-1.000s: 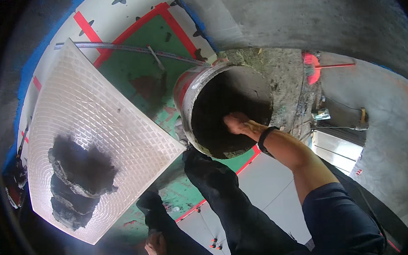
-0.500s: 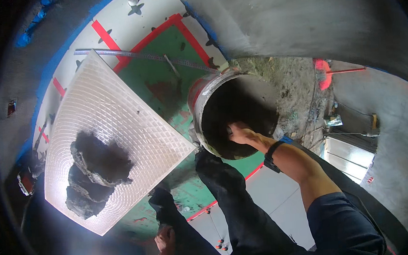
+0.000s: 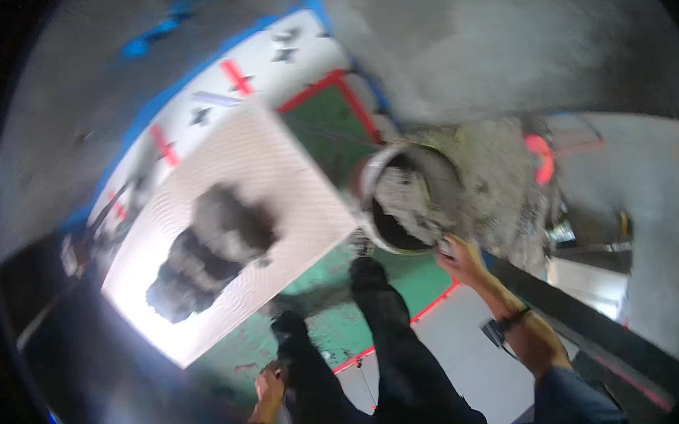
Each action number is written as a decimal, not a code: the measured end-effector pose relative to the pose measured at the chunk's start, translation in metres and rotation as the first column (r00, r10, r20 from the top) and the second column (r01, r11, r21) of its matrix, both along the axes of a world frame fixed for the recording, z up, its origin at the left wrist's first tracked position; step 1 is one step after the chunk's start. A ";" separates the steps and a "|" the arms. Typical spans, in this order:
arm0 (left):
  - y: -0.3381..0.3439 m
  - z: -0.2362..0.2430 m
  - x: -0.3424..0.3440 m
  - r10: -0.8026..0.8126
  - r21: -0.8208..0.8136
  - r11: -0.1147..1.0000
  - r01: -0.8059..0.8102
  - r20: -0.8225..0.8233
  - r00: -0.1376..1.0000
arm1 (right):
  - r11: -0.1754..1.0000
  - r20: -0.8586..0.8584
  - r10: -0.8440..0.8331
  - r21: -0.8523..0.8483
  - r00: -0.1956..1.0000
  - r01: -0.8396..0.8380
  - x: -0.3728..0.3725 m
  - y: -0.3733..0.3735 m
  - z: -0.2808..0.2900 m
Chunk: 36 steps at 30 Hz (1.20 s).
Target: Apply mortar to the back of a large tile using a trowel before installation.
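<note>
A round bucket with grey mortar inside stands tilted on a mortar-smeared patch of floor. My right hand is at its lower right rim, fingers closed on the edge; a dark band sits on that wrist. Left of the bucket lies a large white ribbed tile with dark lumps of mortar heaped in its middle. My left hand rests low against my dark trouser leg, well away from the tile and bucket. The picture is blurred by motion.
A green floor panel with a red border lies under the tile and bucket. Blue tape and red marks edge a white panel behind. A red glowing object and a dark rail are at the right.
My right hand has come out of the bucket to its rim, and the bucket has tipped so the mortar inside shows. The view has swung, shifting tile and bucket.
</note>
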<state>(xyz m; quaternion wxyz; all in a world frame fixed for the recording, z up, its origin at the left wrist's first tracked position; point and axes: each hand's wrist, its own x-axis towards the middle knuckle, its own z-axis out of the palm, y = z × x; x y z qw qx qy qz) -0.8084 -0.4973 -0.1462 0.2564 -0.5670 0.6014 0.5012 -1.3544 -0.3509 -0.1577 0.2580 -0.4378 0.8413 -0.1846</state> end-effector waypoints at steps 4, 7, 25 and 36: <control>0.001 -0.008 0.063 0.020 -0.079 0.997 -0.018 0.023 1.000 | 0.994 0.036 0.086 0.065 0.996 -0.088 0.081 -0.039 0.125; -0.008 0.011 0.090 0.137 -0.077 0.988 -0.135 0.027 0.990 | 0.977 0.229 0.054 0.188 0.972 -0.099 0.170 -0.094 0.174; 0.056 -0.042 0.213 -0.569 -0.037 0.820 0.571 0.051 0.821 | 0.958 -0.033 0.024 0.286 0.999 -0.013 0.096 -0.013 0.110; -0.014 0.013 -0.082 0.342 0.156 0.932 -0.326 -0.091 0.935 | 0.601 -0.154 0.452 0.780 0.879 -0.173 -0.089 -0.084 -0.179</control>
